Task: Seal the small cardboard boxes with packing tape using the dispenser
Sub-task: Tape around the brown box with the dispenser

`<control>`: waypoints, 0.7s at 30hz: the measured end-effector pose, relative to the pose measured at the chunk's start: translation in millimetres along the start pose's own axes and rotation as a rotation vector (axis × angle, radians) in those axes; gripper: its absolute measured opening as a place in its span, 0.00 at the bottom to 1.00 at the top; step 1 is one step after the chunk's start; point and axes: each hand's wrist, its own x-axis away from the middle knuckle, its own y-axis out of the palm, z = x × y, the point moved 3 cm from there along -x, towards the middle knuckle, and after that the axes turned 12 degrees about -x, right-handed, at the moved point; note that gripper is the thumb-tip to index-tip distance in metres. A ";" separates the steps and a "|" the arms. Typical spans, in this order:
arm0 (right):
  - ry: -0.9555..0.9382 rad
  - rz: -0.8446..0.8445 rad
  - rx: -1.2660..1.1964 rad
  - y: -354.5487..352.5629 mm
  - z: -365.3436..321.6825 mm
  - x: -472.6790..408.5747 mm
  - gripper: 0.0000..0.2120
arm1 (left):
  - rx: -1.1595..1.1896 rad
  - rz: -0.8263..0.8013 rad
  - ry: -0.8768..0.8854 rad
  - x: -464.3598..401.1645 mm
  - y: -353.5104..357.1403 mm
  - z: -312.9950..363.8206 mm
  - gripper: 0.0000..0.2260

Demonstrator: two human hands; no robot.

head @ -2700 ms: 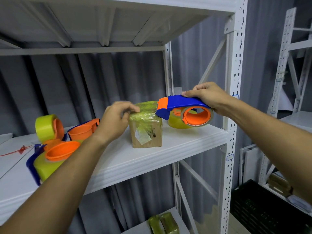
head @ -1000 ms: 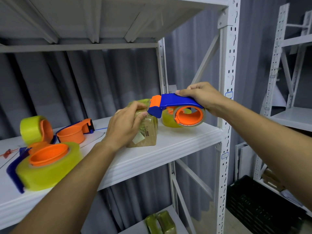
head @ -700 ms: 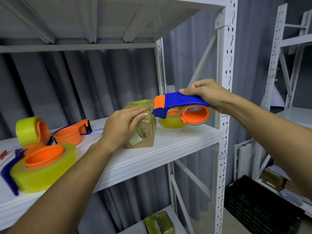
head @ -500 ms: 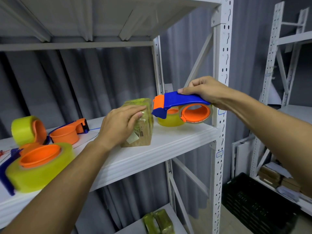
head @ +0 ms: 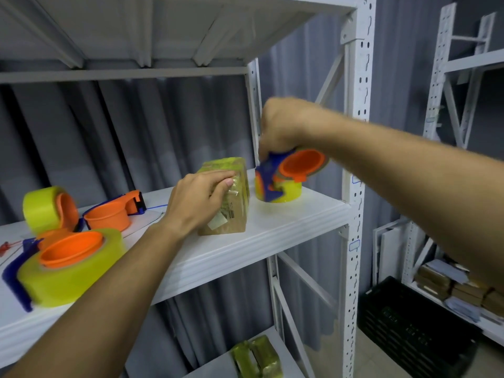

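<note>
Box (head: 227, 197) stands upright mid-shelf (head: 272, 227), wrapped in yellowish tape, label on its near face. Left hand (head: 197, 199) grips the box from its left side, fingers curled over the top edge, thumb tip on the near face. Right hand (head: 283, 125) is up and right of the box, closed round the blue handle of the dispenser (head: 291, 167) (blurred, so exact finger placement unclear). Dispenser is tilted, orange hub facing the camera, its blade end pointing down, just right of the box and apart from it. Right of the box, under the dispenser, a yellow tape roll (head: 281, 190) sits on the shelf. Left of the box: an empty orange-hubbed dispenser (head: 114, 214), an upright roll (head: 47, 208), and nearest the camera a big loaded dispenser (head: 68, 266) lying flat. Below the box, on the lower shelf, taped parcels (head: 256, 356). Far right of the box, a black crate (head: 417, 331) on the floor.
</note>
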 end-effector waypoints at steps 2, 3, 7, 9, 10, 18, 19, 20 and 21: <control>0.046 0.042 0.058 20.6 4.9 5.7 0.19 | 0.019 0.021 -0.012 0.4 0.2 -2.3 0.12; 0.063 0.062 0.023 29.6 10.1 6.9 0.18 | 0.028 0.025 -0.012 1.7 1.1 -3.2 0.12; 0.070 0.112 -0.053 27.4 23.1 1.5 0.17 | 0.059 0.036 -0.060 -1.7 4.3 -4.7 0.14; 0.063 0.130 -0.092 19.2 25.3 -0.5 0.18 | 0.078 0.073 -0.101 -2.0 4.3 -2.8 0.13; 0.062 0.138 -0.115 17.2 26.7 0.3 0.19 | 0.088 0.102 -0.134 -2.0 5.1 -1.1 0.12; 0.098 0.193 -0.279 11.1 36.9 13.3 0.20 | 0.153 0.172 -0.329 -7.6 16.3 14.7 0.09; 0.096 0.201 -0.283 10.4 37.0 14.3 0.19 | 0.142 0.167 -0.349 -6.5 17.3 17.2 0.08; 0.092 0.205 -0.289 10.2 36.3 15.0 0.20 | 0.133 0.162 -0.370 -5.1 18.5 19.5 0.07; 0.090 0.209 -0.294 10.1 35.4 15.8 0.20 | 0.121 0.155 -0.388 -3.7 18.9 22.2 0.08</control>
